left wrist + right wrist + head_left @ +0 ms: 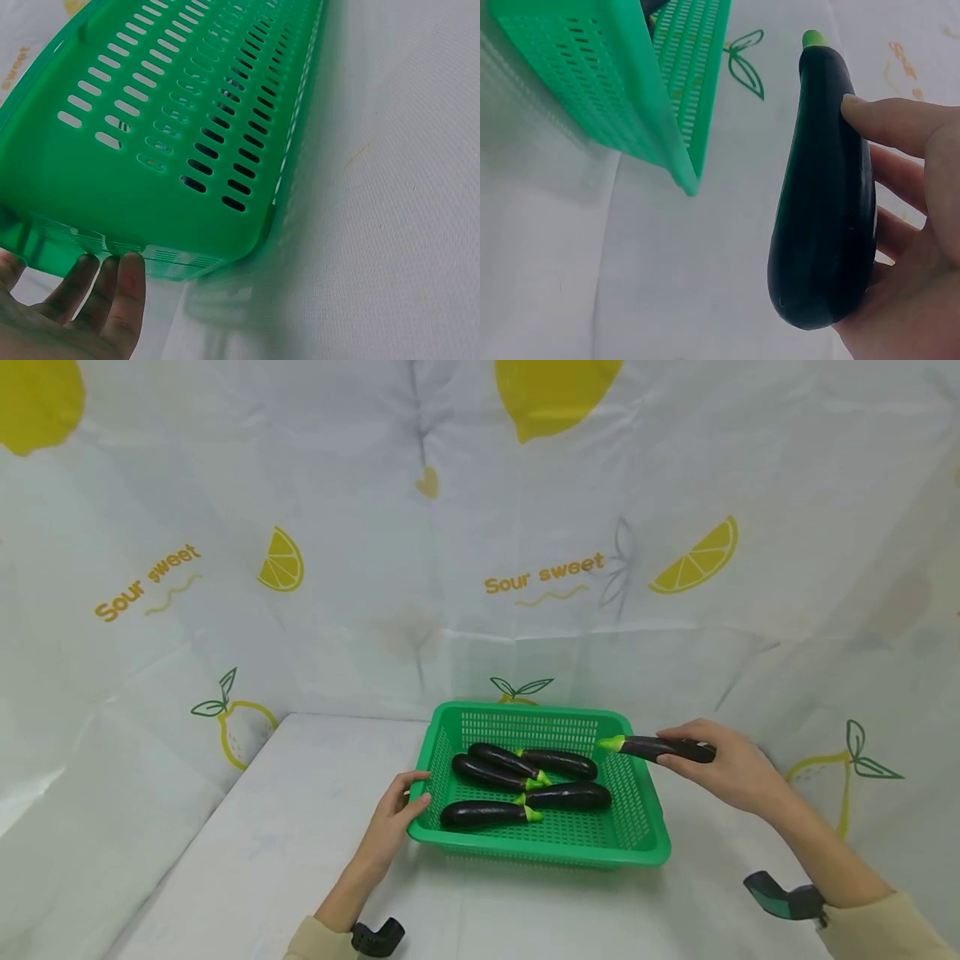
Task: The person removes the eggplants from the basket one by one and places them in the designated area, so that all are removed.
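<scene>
A green plastic basket (645, 853) with slotted walls sits on the white-covered table. Inside it lie several dark purple eggplants (483, 814) with green stem ends. My left hand (393, 810) grips the basket's left rim, thumb on top. In the left wrist view, its fingers (127, 289) bear against the outside of the basket's end wall. Beyond the right rim, my right hand (738, 772) holds another eggplant (821, 202), thumb along one side and fingers around the other. Its green stem (611, 744) points left, overlapping the basket's right rim in the head view.
A white sheet (360, 635) printed with lemons and lettering hangs behind and along the sides. White table surface (277, 835) extends to the left of the basket. Black camera mounts (378, 937) sit at both wrists.
</scene>
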Demonstrator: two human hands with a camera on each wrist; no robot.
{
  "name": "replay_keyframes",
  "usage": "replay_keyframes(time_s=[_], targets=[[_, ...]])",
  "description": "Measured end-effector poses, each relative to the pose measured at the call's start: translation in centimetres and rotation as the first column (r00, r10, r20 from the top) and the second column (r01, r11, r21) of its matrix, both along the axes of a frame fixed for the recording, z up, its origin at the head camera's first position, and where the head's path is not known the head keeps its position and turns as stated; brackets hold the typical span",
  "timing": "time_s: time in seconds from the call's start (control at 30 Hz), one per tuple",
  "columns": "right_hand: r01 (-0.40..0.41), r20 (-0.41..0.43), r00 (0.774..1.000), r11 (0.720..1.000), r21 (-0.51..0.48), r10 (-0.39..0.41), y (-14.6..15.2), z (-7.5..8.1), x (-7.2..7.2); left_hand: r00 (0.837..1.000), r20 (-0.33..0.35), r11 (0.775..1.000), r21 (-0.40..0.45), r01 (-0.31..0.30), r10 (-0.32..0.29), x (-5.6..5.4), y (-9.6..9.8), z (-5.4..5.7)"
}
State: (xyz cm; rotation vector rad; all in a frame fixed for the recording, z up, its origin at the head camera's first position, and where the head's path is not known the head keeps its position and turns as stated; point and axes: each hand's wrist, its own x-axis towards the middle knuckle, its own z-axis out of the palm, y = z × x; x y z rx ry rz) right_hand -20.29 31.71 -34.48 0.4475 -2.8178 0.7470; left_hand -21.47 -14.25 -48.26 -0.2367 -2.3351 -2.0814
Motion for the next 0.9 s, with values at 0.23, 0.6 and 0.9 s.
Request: replay_keyframes(time_s=[0.23,0.6,0.9], targets=[[0.040,-0.052,0.998,0.999,-0.005,-0.040,1.4,-0.8,-0.8,1.000,-0.003,1.000,0.006,-0.003,0.003,0.1,0.0,-0.1],[0.110,-0.044,0.993,0.993,-0.037,-0.111,3.4,-2.8,-1.7,1.000,-0.015,1.000,0.000,-0.008,0.008,0.3,0.1,0.3],[0.126,-0.071,0.989,0.990,-0.055,-0.130,5.2,-4.8,-2.3,1.000,-0.007,1.000,0.000,-0.005,0.005,0.3,0.2,0.5]])
